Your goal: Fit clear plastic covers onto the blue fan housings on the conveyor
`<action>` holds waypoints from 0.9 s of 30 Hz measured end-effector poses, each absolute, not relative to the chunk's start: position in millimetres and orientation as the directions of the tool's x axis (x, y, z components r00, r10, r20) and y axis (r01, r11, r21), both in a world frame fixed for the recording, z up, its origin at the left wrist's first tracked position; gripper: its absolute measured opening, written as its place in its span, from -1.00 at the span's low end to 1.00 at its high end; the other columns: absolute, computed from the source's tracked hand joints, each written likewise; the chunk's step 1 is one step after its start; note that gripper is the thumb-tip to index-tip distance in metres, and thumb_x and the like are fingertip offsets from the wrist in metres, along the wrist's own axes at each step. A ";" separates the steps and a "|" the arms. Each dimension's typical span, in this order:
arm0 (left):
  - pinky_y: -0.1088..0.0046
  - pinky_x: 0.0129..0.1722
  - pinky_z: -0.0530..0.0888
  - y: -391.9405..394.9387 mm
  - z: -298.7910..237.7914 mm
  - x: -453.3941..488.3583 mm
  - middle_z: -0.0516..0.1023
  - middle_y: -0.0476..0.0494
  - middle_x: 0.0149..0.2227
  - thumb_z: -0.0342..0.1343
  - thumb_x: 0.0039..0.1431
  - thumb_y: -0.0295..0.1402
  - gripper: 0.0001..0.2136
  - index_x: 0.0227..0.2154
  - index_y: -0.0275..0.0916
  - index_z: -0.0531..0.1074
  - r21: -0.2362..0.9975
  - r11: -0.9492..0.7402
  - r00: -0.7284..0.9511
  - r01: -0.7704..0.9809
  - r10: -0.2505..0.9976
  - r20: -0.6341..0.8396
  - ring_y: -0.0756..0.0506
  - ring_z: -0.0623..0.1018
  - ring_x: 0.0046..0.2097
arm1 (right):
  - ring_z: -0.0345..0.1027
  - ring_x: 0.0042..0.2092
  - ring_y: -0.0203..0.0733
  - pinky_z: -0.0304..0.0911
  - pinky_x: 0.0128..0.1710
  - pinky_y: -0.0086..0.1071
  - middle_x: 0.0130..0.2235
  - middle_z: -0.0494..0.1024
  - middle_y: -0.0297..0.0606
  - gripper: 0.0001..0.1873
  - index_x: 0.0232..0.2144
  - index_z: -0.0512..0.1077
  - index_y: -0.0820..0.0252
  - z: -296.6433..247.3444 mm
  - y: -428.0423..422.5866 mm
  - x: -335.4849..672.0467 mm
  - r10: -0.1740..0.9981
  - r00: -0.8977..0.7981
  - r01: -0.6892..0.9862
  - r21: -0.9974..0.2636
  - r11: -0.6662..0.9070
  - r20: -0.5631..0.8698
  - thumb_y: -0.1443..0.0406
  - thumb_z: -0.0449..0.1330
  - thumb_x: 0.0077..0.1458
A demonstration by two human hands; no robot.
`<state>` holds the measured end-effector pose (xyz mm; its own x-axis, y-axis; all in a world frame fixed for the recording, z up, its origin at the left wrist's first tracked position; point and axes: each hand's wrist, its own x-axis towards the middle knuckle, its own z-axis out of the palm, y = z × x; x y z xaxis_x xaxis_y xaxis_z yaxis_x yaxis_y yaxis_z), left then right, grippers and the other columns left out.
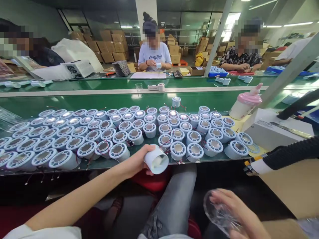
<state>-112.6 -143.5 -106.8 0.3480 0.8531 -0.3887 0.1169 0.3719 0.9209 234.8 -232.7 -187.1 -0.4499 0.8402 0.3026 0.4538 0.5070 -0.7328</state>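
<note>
My left hand (139, 161) is wrapped round a pale blue round housing (157, 161), held over my lap just below the table's front edge, with its open white end turned toward me. My right hand (236, 212) is low at the right, its fingers pressed on a clear round plastic disc (219, 212) with a ribbed pattern. On the green table (99, 101) ahead lie several rows of the same pale blue round housings (119, 134), each with a metal centre and red wires.
A pink-capped white bottle (245, 104) and a white box (274, 127) stand at the right. A black-sleeved tool (281, 156) points in from the right. Behind a green conveyor (124, 83), three people sit at work. Stacked cartons (109, 46) fill the back.
</note>
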 end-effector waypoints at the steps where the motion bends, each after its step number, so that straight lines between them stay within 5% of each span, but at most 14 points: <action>1: 0.48 -0.45 0.35 -146.7 -116.3 -97.0 0.44 -0.10 -0.40 -0.11 0.05 -0.02 -0.60 -0.31 -0.28 0.35 0.900 0.423 0.393 0.101 0.814 -0.427 -0.04 0.42 -0.42 | 0.43 0.02 0.09 0.47 -0.12 -0.25 0.08 0.45 -0.14 -0.48 0.19 0.28 -0.14 -181.1 -235.9 219.8 0.819 -0.471 0.458 -0.702 0.545 0.329 0.12 0.14 0.17; 5: 0.46 -0.39 0.41 -154.9 -138.9 -47.3 0.48 -0.10 -0.36 0.05 -0.08 -0.22 -0.71 -0.30 -0.29 0.41 0.841 0.522 0.627 0.142 0.610 -0.484 -0.05 0.47 -0.38 | 0.41 -0.03 0.21 0.47 -0.23 -0.05 0.06 0.39 0.04 -0.44 0.18 0.31 -0.03 -158.5 -230.6 175.0 0.752 -0.462 0.700 -0.327 0.635 0.471 0.33 0.15 0.11; 9: 0.43 -0.28 0.45 -157.0 -137.1 -27.8 0.45 -0.04 -0.34 0.04 0.10 -0.25 -0.76 -0.22 -0.23 0.46 0.925 0.183 0.729 0.334 0.571 -0.377 -0.04 0.46 -0.33 | 0.37 -0.04 0.22 0.46 -0.29 -0.03 0.10 0.36 0.09 -0.59 -0.02 0.47 0.11 -149.1 -218.5 171.5 0.818 -0.404 0.828 -0.217 0.517 0.409 0.42 0.13 0.07; 14: 0.35 -0.08 0.36 -164.3 -129.0 -22.3 0.41 -0.09 -0.20 0.11 0.16 -0.29 -0.82 -0.21 -0.20 0.50 0.841 -0.278 0.705 0.464 0.691 -0.161 -0.11 0.44 -0.15 | 0.35 0.00 0.16 0.45 -0.23 -0.09 0.07 0.42 -0.05 -0.82 -0.39 0.48 0.13 -153.0 -220.7 184.4 0.904 -0.357 0.826 -0.373 0.423 0.235 0.49 0.23 -0.04; 19: 0.34 -0.08 0.41 -167.5 -142.5 -22.1 0.39 -0.09 -0.14 0.30 0.02 -0.16 -0.55 -0.01 -0.11 0.42 0.875 -0.292 0.640 0.388 0.768 -0.028 -0.12 0.45 -0.12 | 0.38 -0.02 -0.03 0.37 -0.11 -0.23 0.01 0.41 -0.14 -0.91 -0.42 0.44 0.12 -152.3 -225.7 187.5 0.947 -0.306 0.561 -0.786 0.261 0.096 0.30 0.21 0.13; 23: 0.21 0.03 0.40 -164.5 -160.2 -22.4 0.32 -0.19 -0.05 0.42 -0.23 -0.07 -0.37 -0.01 -0.10 0.47 0.861 -0.396 0.657 0.319 0.747 0.100 -0.23 0.40 0.02 | 0.39 -0.15 -0.12 0.33 -0.22 -0.33 -0.13 0.43 -0.17 -0.74 -0.52 0.42 0.16 -152.4 -227.0 187.2 0.987 -0.144 0.390 -0.913 0.120 0.069 0.24 0.12 0.20; 27: 0.12 0.15 0.32 -164.3 -166.5 -21.5 0.33 -0.26 0.14 0.42 -0.16 -0.18 -0.34 0.08 -0.08 0.40 0.901 -0.379 0.754 0.210 0.650 0.097 -0.28 0.37 0.15 | 0.40 -0.23 -0.13 0.34 -0.35 -0.37 -0.20 0.47 -0.16 -0.66 -0.64 0.40 0.19 -156.5 -224.6 190.9 0.998 -0.026 0.214 -0.976 -0.046 -0.053 0.18 0.20 0.12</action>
<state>-21.5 -164.3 -166.5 0.7540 0.6497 0.0970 0.2102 -0.3786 0.9014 190.9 -224.6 -156.5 -0.0264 0.9983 -0.0529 0.2144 -0.0460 -0.9757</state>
